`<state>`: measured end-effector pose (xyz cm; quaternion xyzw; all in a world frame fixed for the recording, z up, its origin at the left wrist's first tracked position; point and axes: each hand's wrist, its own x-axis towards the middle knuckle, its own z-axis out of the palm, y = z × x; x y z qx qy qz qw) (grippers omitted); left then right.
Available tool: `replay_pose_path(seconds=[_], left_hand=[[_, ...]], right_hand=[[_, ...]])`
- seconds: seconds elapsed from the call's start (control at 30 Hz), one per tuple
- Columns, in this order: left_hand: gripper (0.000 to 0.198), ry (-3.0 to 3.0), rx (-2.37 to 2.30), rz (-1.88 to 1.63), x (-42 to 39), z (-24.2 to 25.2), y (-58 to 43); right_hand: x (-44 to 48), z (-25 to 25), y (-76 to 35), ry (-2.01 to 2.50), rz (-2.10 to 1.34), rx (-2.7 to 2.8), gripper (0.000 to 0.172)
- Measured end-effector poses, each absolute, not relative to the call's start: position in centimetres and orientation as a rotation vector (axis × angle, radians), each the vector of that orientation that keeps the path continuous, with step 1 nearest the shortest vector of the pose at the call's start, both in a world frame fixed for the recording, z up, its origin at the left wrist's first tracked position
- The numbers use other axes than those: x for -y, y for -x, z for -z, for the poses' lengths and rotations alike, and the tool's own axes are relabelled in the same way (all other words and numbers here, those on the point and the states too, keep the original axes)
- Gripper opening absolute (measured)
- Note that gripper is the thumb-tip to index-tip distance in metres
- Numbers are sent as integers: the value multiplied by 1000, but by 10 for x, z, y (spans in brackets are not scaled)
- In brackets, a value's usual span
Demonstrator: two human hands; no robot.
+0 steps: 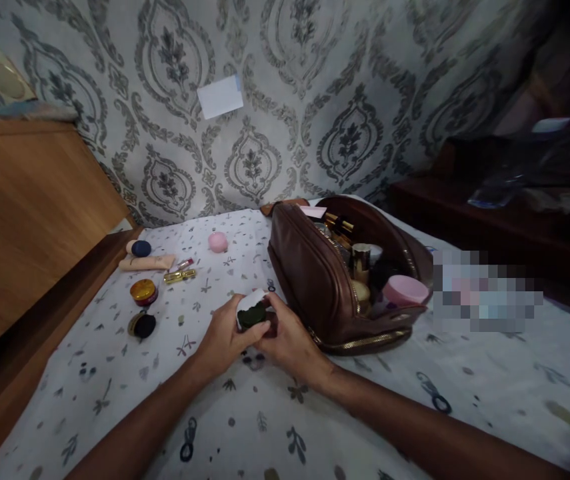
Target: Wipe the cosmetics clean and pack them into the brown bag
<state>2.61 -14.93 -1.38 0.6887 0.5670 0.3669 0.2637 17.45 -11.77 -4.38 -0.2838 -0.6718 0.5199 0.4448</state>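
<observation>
Between my two hands is a small, round, dark green jar-like item [253, 316] with a white, ragged-edged piece [251, 301] along its top. I cannot make out its exact kind. My left hand [223, 337] wraps its left side, the thumb lying across the front. From the right, my right hand [289, 341] closes on it with thumb and fingers. Just right of my hands stands an unzipped brown leather cosmetic bag [305, 267]. Inside it are a pink-lidded container [405, 291], a gold-capped bottle [361, 260] and several other cosmetics, partly hidden by the bag's walls.
Left on the patterned sheet [129, 400] lie a beige tube [147, 263], a dark blue sponge [141, 249], a gold tube [180, 276], an amber jar [143, 291], a black-topped round item [142, 325] and a pink round container [217, 242]. A wooden panel [29, 220] borders the left.
</observation>
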Motion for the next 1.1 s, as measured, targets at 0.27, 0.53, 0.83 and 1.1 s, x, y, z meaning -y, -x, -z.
replay_pose_path(seconds=[0.27,0.53,0.83,1.1], left_hand=[[30,-1914,-1526,-954,150,14,-20],[35,-1817,-1576,-979,143,15,-11],[46,-1843,-1400,-1064,147,17,-16],[52,-1899,-1358,-1175,149,18,-16]], right_hand=[[115,47,-174,709,-1324,1587,44],[119,43,-177,560,-1666,1369,57],[115,45,-173,713,-1491,1474,57],[108,50,-174,757,-1439,1572,57]])
